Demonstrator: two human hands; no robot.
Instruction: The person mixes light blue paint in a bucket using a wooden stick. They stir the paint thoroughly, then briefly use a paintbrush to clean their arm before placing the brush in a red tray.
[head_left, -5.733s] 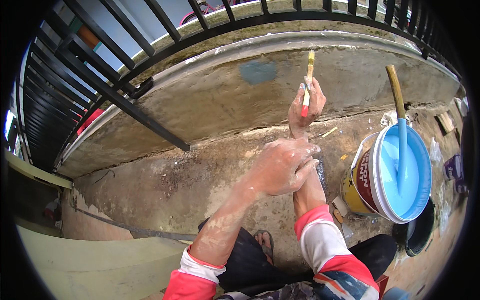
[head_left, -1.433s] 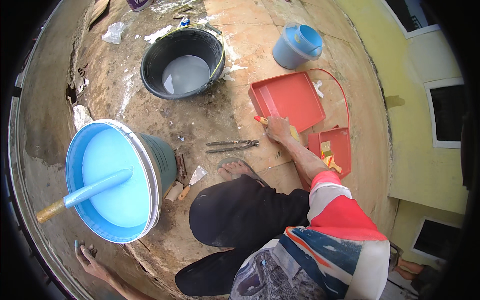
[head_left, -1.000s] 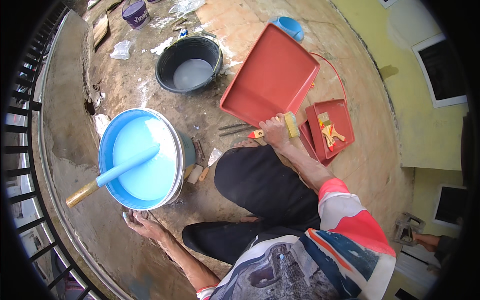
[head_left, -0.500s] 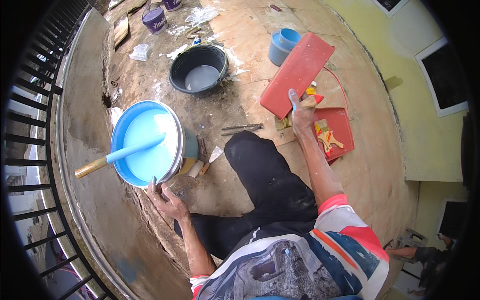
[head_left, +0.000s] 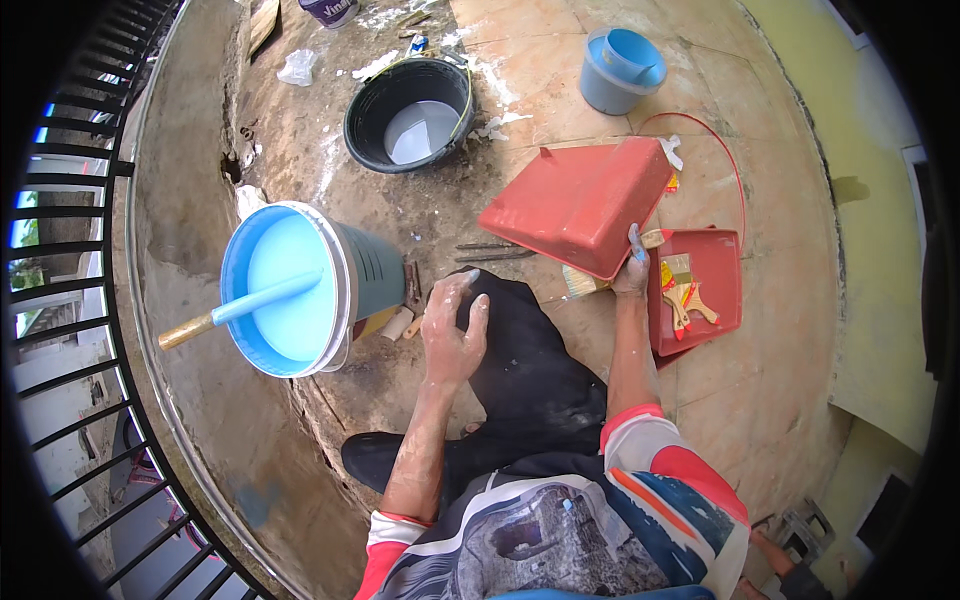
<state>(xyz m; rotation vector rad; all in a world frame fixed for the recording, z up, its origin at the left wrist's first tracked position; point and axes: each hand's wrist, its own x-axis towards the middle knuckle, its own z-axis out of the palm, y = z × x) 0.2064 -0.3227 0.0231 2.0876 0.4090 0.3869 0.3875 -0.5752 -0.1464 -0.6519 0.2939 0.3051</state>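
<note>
My right hand (head_left: 633,268) grips a red paint tray (head_left: 575,205) by its near corner, with the tray tilted and its underside toward me. A paintbrush (head_left: 585,283) is pinched in the same hand, its bristles showing left of the fingers and its handle end to the right. Above my bent knee, my left hand (head_left: 455,325) is empty, thumb and fingers apart. To its left stands a bucket (head_left: 372,262) of light blue paint, with a paint-coated stick (head_left: 190,330) leaning across its rim. A second red tray (head_left: 725,255) holding several brushes (head_left: 690,305) lies beside my right forearm.
Ahead is a black basin (head_left: 360,150) of greyish liquid. A smaller blue bucket (head_left: 612,90) stands beyond the tray. Pincers (head_left: 495,252) lie on the floor. A black railing (head_left: 60,325) and low wall bound the left, a yellow-green wall (head_left: 885,310) the right.
My left hand has left the paint bucket's rim and moved right, over my knee. The held red tray has come lower and turned flatter, toward the middle.
</note>
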